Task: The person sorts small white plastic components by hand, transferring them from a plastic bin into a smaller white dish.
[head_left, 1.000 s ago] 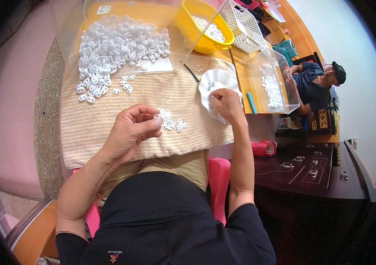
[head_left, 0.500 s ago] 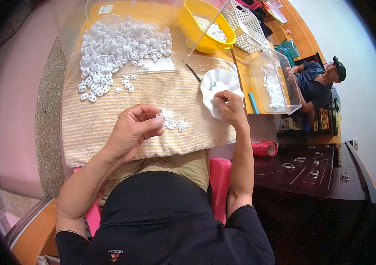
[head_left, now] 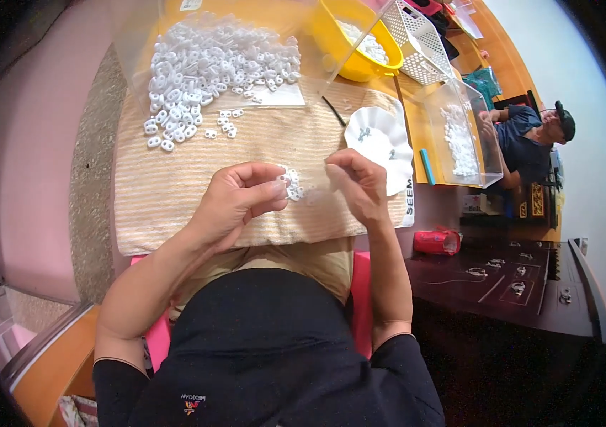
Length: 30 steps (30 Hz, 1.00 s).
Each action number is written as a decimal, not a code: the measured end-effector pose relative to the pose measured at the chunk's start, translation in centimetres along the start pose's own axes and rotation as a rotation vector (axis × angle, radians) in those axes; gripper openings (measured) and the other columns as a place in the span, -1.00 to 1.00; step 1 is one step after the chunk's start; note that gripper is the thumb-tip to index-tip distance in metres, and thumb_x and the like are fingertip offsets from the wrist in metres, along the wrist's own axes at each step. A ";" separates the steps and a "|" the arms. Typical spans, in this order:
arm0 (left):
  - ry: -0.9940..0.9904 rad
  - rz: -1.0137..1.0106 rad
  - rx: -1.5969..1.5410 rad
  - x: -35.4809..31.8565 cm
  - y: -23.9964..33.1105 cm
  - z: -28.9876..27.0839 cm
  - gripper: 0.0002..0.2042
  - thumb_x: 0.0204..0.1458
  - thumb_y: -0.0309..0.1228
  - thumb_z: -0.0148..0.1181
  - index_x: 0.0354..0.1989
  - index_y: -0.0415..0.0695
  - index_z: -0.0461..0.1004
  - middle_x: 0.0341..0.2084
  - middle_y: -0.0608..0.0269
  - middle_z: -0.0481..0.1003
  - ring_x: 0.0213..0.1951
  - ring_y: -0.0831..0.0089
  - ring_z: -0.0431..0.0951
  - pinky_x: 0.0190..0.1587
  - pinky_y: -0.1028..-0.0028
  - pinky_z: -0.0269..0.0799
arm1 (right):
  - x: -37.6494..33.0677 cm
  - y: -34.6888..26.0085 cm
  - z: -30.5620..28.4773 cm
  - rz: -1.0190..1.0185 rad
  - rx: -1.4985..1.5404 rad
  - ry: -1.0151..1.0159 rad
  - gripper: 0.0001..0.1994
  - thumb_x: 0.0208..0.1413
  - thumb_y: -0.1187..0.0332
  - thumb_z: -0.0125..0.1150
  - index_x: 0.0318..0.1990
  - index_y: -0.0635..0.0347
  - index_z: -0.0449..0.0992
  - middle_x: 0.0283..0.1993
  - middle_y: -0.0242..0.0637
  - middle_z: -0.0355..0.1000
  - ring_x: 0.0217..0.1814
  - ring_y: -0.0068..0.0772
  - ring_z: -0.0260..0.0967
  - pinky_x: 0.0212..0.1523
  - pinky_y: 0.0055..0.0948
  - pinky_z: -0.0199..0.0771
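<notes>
My left hand [head_left: 239,203] is closed, with thumb and forefinger pinching a small white plastic piece [head_left: 282,179]. Just beyond its fingertips lies a little heap of white pieces [head_left: 294,191] on the striped towel [head_left: 175,178]. My right hand [head_left: 361,186] hovers to the right of that heap, thumb and forefinger pressed together; whatever they hold is too small and blurred to name. Behind it sits a white wavy-rimmed dish [head_left: 404,135] containing small greyish bits [head_left: 365,133]. At the far left spreads a big pile of white two-holed plastic pieces [head_left: 196,71], several of them loose on the towel.
A clear bin wall stands around the big pile. Beyond are a yellow basin [head_left: 349,60] and a white perforated basket [head_left: 420,46]. To the right are a blue stick [head_left: 427,167] and a clear box [head_left: 484,142] of white pieces, with another person [head_left: 530,142] beside it.
My right hand has left the dish and moved left, closer to my left hand. The left hand keeps its pinch on the white piece. The whole view has shifted slightly.
</notes>
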<state>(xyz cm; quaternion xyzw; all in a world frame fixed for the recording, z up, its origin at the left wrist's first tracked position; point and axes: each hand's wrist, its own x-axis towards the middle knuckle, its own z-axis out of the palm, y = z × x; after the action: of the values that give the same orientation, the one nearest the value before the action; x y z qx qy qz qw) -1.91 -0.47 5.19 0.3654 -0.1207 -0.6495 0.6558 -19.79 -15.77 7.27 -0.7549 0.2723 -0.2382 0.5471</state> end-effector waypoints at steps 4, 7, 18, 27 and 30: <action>0.005 -0.011 0.001 -0.1 0.1 0.1 -0.77 0.08 -0.56 0.18 -0.09 -0.28 0.45 -0.26 0.20 0.54 -0.30 0.52 0.56 -0.16 0.52 0.57 | -0.4 -1.2 2.7 -0.049 0.025 -0.068 -0.93 0.15 0.51 0.19 -0.26 0.32 0.51 -0.35 -0.38 0.42 -0.41 -0.68 0.33 -0.40 -0.67 0.35; -0.011 -0.006 -0.019 -0.1 0.1 0.0 -0.76 0.04 -0.54 0.24 -0.11 -0.30 0.46 -0.26 0.18 0.54 -0.26 0.49 0.56 -0.16 0.52 0.55 | -0.4 -1.3 3.9 -0.090 0.048 -0.085 -0.93 0.14 0.51 0.20 -0.27 0.32 0.52 -0.35 -0.38 0.42 -0.41 -0.68 0.34 -0.41 -0.67 0.35; -0.002 -0.004 -0.022 -0.2 0.0 -0.1 -0.79 0.07 -0.56 0.19 -0.10 -0.28 0.46 -0.26 0.20 0.54 -0.28 0.53 0.57 -0.15 0.53 0.58 | -0.5 -0.3 4.6 -0.067 0.131 -0.092 -0.93 0.13 0.54 0.20 -0.27 0.36 0.52 -0.29 -0.30 0.43 -0.37 -0.63 0.38 -0.39 -0.66 0.40; -0.003 0.001 -0.030 0.0 -0.4 -0.3 -0.79 0.07 -0.58 0.18 -0.11 -0.29 0.46 -0.28 0.17 0.55 -0.30 0.50 0.58 -0.18 0.54 0.59 | -0.7 0.3 4.8 -0.066 0.149 -0.084 -0.93 0.13 0.56 0.18 -0.26 0.37 0.53 -0.26 -0.28 0.44 -0.33 -0.60 0.41 -0.35 -0.64 0.45; -0.003 0.001 -0.038 0.0 -0.4 -0.3 -0.79 0.06 -0.58 0.18 -0.11 -0.29 0.46 -0.29 0.16 0.55 -0.30 0.49 0.59 -0.18 0.53 0.59 | -0.8 0.1 4.9 -0.078 0.139 -0.080 -0.93 0.13 0.56 0.17 -0.25 0.38 0.53 -0.26 -0.27 0.45 -0.31 -0.57 0.42 -0.33 -0.63 0.47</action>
<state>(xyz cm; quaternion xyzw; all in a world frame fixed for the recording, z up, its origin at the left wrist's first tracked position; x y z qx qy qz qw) -2.03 -0.34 4.74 0.3521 -0.1095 -0.6518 0.6627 -17.17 -11.90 5.74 -0.7340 0.2033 -0.2472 0.5990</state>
